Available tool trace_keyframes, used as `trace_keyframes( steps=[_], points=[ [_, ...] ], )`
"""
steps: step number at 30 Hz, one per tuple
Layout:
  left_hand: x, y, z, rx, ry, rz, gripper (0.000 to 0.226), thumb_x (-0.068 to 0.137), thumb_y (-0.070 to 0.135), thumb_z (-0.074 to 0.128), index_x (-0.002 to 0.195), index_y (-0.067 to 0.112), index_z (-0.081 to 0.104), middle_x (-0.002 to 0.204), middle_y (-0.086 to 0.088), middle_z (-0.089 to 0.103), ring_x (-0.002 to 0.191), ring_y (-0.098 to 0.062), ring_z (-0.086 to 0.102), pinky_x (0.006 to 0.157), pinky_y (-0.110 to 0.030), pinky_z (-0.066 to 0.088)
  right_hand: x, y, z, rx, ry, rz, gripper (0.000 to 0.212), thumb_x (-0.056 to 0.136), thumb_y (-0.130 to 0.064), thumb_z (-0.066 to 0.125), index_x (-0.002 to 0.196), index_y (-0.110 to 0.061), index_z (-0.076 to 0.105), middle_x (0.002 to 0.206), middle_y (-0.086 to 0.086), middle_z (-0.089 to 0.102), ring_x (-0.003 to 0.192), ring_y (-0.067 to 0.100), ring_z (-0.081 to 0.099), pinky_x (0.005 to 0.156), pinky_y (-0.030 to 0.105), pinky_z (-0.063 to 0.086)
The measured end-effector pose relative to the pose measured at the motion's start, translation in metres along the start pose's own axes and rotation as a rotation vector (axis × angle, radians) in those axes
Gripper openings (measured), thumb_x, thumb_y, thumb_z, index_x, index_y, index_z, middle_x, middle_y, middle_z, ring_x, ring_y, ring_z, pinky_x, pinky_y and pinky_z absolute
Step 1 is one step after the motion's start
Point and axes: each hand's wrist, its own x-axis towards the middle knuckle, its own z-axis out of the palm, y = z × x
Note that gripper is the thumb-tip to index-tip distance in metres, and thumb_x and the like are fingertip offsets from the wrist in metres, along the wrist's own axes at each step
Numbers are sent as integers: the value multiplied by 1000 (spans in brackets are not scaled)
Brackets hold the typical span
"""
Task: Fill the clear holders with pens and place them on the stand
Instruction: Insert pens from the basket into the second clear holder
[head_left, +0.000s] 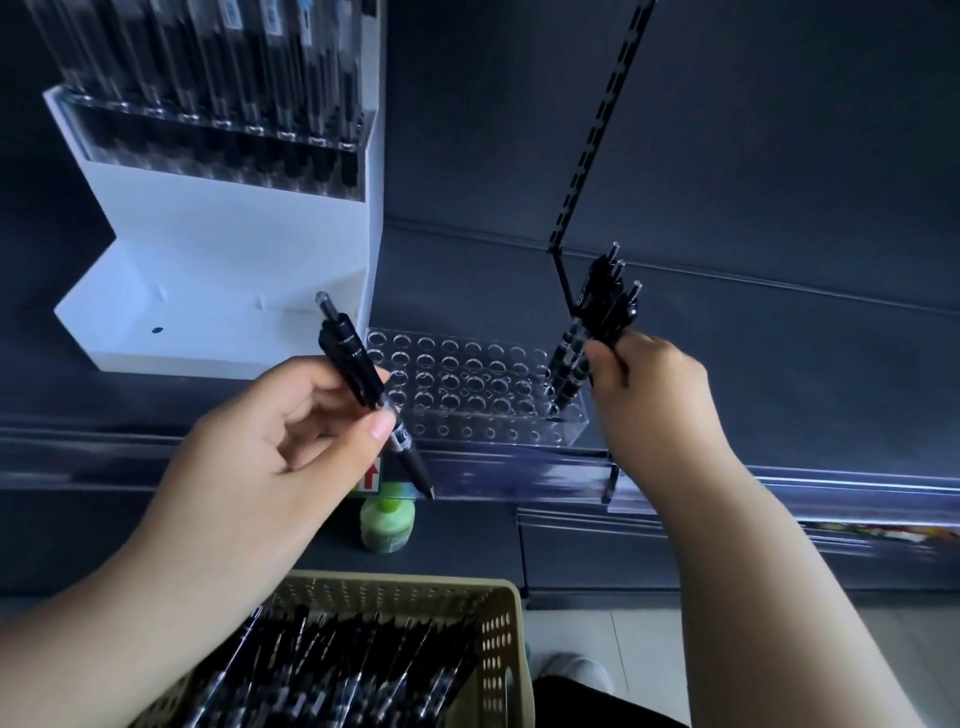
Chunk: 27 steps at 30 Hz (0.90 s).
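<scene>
A clear holder (467, 384) with rows of round holes lies on the dark shelf, most holes bare, with a few pens at its right end. My left hand (270, 447) grips a single black pen (358, 374), tilted, tip pointing down right, just left of the holder. My right hand (654, 395) holds a bunch of black pens (610, 306) upright over the holder's right end. The white stand (223, 249) rises at the back left, with a filled clear holder (218, 140) on its upper step.
A beige perforated basket (498, 634) full of black pens sits at the bottom, near me. A green bottle (387, 525) stands below the shelf edge. A black slotted rail (597, 135) runs up the back wall. A shoe (576, 670) shows on the floor.
</scene>
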Motion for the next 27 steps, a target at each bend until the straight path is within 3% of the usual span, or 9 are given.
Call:
trace_keyframes(
  steps=[2,4,8,12,16,22,25,27],
  points=[
    [-1,3,0,8,2,-12,19,70,42,62,86,31,65,81,14,72,72,3,66,64,0,43,0,0,-2,-23,-29,4,41,96,-22,48,58,-16,33,61,0,36,53,7,32,54,30,16],
    [0,6,1,14,1,-29,21,68,43,62,83,30,67,81,15,72,71,3,66,63,0,43,0,1,-5,-36,-76,28,39,93,-27,53,59,-12,41,60,0,41,54,13,36,53,29,24],
    [11,18,16,13,34,-27,16,68,40,68,82,34,68,82,24,70,79,9,65,68,1,42,1,3,-13,-33,-149,73,23,88,-23,62,83,0,61,78,4,63,71,20,50,55,24,30],
    [33,40,56,32,16,72,16,76,29,70,92,31,70,83,21,71,79,10,64,67,1,42,1,5,-20,-40,-128,103,19,85,-10,57,99,2,63,91,16,67,91,32,58,75,35,48],
    [51,48,98,110,-21,145,15,79,18,73,94,18,73,82,13,71,76,4,63,69,-3,45,1,7,-26,-61,-94,67,22,86,-10,53,103,0,64,97,16,67,92,32,59,75,35,47],
    [62,28,122,421,-162,117,14,83,22,70,96,18,69,84,6,70,80,-11,65,68,-14,47,2,12,-32,-8,-73,64,23,86,-9,52,103,1,65,103,16,66,95,31,59,75,34,46],
    [64,25,127,476,-163,107,15,83,23,70,96,16,67,85,3,70,81,-14,65,74,-22,49,0,11,-29,18,-107,77,28,90,-11,48,111,-6,64,110,11,65,94,28,59,64,24,40],
    [64,28,129,512,-151,105,16,83,24,70,96,16,66,86,1,71,82,-16,65,74,-23,49,-1,10,-27,42,-137,80,24,89,-10,50,107,-6,66,102,13,66,86,28,59,57,25,38]
  ],
)
